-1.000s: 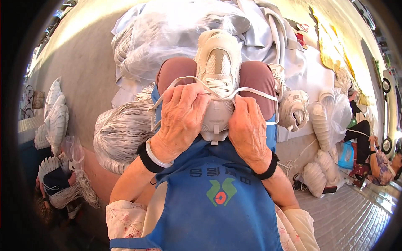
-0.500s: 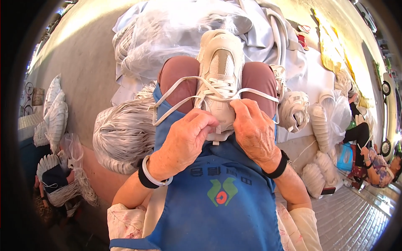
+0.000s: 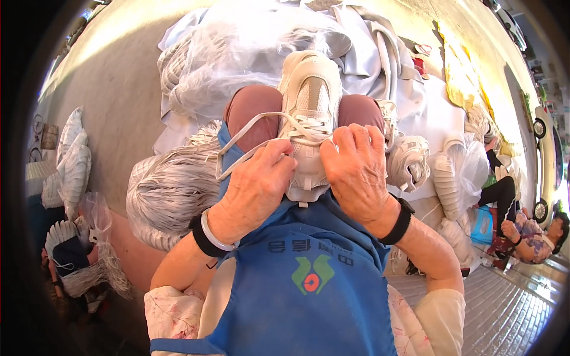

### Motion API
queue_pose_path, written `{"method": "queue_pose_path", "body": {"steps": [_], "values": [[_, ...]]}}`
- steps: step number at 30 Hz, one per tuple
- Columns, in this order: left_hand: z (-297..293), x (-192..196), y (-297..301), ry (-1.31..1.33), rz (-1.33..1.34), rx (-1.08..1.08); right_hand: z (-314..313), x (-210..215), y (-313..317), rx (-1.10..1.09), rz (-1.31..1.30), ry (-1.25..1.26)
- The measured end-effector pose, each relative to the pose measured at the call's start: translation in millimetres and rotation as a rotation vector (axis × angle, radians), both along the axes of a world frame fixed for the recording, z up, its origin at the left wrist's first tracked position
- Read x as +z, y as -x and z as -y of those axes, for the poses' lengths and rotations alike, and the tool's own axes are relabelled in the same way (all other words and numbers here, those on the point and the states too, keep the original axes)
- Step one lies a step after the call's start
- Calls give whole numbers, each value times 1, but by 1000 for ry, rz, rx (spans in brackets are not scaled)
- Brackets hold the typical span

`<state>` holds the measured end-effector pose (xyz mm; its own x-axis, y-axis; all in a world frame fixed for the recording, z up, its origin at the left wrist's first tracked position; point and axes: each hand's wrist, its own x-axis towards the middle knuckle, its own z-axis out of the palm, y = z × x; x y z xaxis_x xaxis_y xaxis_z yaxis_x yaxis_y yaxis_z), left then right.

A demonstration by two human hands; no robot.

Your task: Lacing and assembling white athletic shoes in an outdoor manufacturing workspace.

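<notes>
Both hands grip one white sneaker (image 3: 310, 113) resting on the lap: left hand (image 3: 258, 184) pinches a white lace (image 3: 240, 142), right hand (image 3: 356, 169) clamps the sneaker's right side. Clear plastic bag (image 3: 237, 65) beyond the knees holds white items. More white sneakers (image 3: 409, 163) lie at right.

**What I can't make out**

My left hand (image 3: 256, 188) and right hand (image 3: 356, 172) cover the white shoe's (image 3: 310, 101) heel end and where its lace (image 3: 237, 142) runs. The fingertips are tucked under. My apron (image 3: 309, 285) is cut off at the bottom edge. The person (image 3: 528, 237) at far right is blurred and partly cropped.
</notes>
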<state>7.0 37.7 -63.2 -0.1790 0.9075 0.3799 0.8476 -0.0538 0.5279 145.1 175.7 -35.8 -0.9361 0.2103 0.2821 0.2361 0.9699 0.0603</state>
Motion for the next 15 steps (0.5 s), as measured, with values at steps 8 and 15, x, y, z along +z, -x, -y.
{"method": "queue_pose_path", "body": {"steps": [8, 15], "values": [[-8, 3, 1, 34, -38, 35, -17, -17, 2, 93, -72, 49], [-4, 6, 12, 21, 267, -116, 10, 42, -8, 452, 36, 1407]]}}
